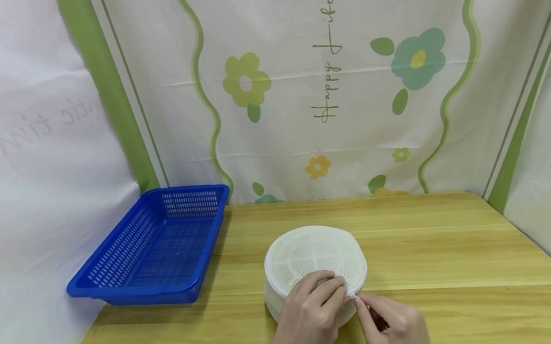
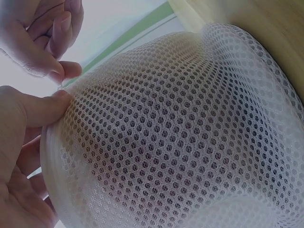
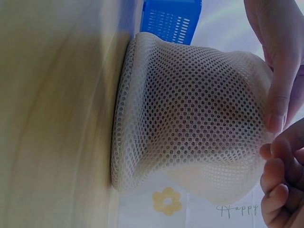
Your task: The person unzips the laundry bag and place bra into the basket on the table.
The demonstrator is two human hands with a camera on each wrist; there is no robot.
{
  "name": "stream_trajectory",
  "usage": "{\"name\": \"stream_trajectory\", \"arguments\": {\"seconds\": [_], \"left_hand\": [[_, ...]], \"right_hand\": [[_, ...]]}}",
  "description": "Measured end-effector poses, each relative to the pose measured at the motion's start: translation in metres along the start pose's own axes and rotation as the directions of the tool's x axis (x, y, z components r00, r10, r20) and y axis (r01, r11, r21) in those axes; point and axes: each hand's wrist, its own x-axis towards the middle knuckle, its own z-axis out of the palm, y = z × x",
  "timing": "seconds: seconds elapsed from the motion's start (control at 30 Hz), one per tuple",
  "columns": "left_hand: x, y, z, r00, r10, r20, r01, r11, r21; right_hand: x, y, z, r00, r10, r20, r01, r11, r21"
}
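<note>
1. White mesh laundry bag (image 1: 312,248) stands on the wood-grain table (image 1: 450,265).
2. Left hand (image 1: 308,321) grips the bag near six o'clock, probably steadying it.
3. Right hand (image 1: 395,327) pinches an apparent zipper pull (image 1: 353,296) at five o'clock.
4. Blue basket (image 1: 171,252): ten o'clock.

"What stands on the worktop (image 3: 52,118)?"
"A white mesh bag (image 3: 199,104). The left hand's grip (image 3: 283,57) has its thumb at the bag's top; the right hand's grip (image 3: 283,183) curls just beside."
"And the basket (image 3: 168,21)?"
"Blue, beyond the bag, by a worktop edge."
</note>
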Motion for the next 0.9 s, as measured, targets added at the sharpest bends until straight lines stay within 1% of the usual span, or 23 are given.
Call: {"name": "stream_trajectory", "arguments": {"seconds": [0.1, 0.33, 0.53, 0.73, 0.9], "left_hand": [[0.0002, -0.0002, -0.0001, 1.0, 0.003, -0.004, -0.003, 1.0, 0.001], [0.0007, 0.0005, -0.0002, 1.0, 0.008, -0.017, -0.008, 1.0, -0.002], [0.0002, 0.0001, 0.0, 1.0, 0.009, -0.024, -0.009, 1.0, 0.001], [0.0004, 0.0002, -0.0003, 1.0, 0.002, -0.02, -0.002, 1.0, 0.002], [0.0004, 0.0006, -0.0005, 1.0, -0.008, -0.01, 0.008, 1.0, -0.003]], "right_hand": [[0.0, -0.0008, -0.0008, 1.0, 0.022, -0.004, -0.022, 0.999, -0.025], [0.0006, -0.0035, -0.0045, 0.993, 0.12, -0.003, -0.12, 0.992, -0.039], [0.0004, -0.0037, -0.0049, 0.988, 0.152, -0.006, -0.152, 0.987, -0.053], [0.0017, -0.0035, -0.0044, 0.991, 0.131, 0.0, -0.131, 0.991, -0.032], [0.003, -0.0038, -0.002, 0.998, 0.06, -0.008, -0.06, 0.998, -0.023]]}}
